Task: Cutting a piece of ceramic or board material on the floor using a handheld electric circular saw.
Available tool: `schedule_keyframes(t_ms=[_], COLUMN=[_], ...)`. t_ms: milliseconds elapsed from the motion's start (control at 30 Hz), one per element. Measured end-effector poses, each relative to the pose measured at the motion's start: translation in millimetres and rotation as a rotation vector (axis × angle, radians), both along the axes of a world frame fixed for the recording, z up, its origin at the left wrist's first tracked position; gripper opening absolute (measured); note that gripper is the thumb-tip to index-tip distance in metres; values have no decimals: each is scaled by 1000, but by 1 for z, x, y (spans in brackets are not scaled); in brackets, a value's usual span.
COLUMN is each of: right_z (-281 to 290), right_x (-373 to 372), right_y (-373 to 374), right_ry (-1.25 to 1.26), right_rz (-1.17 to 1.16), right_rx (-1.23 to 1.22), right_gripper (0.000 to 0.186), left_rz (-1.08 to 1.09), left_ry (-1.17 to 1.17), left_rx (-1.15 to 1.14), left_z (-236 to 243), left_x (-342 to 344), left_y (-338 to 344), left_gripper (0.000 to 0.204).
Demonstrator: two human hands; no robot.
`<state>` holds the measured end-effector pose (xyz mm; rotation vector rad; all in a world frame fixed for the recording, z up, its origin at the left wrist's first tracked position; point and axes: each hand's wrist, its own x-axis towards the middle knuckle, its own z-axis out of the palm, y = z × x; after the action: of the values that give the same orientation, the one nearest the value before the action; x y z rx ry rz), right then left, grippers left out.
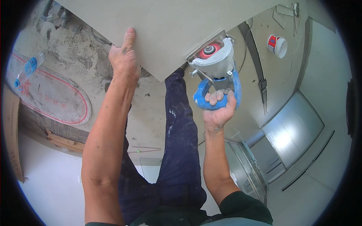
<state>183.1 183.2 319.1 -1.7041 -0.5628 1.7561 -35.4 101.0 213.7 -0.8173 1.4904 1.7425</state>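
A large grey-beige tile (pixel 169 26) spans the top of the view, one corner pointing down toward me. On its left edge my left hand (pixel 124 60) grips it, thumb flat on top and fingers hidden underneath. My right hand (pixel 220 107) is closed around the blue handle of a handheld tile saw (pixel 215 56). The saw's metal base plate lies along the tile's lower right edge. Behind its silver guard a red disc with a centre nut shows; whether it is spinning I cannot tell.
A white bucket (pixel 277 46) with a red label lies tipped at the right, beyond a dark strap (pixel 260 75). At left are a plastic bottle (pixel 31 67) and a pale, red-outlined bag-like piece (pixel 60 98). Wooden strips (pixel 64 140) lie below it.
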Motion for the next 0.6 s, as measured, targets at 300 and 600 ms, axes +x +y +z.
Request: schedule_keyframes(t_ms=[300, 600], right_z=[0, -1], right_x=[0, 3], right_y=[0, -2], right_ry=[-19, -8], right_rz=[-17, -14], right_rx=[3, 3], right_gripper=[18, 20], left_rz=[-7, -2], left_ry=[39, -10], left_rx=[28, -39], left_z=[-4, -3], left_x=[2, 2], left_y=[0, 2], left_gripper=[46, 43])
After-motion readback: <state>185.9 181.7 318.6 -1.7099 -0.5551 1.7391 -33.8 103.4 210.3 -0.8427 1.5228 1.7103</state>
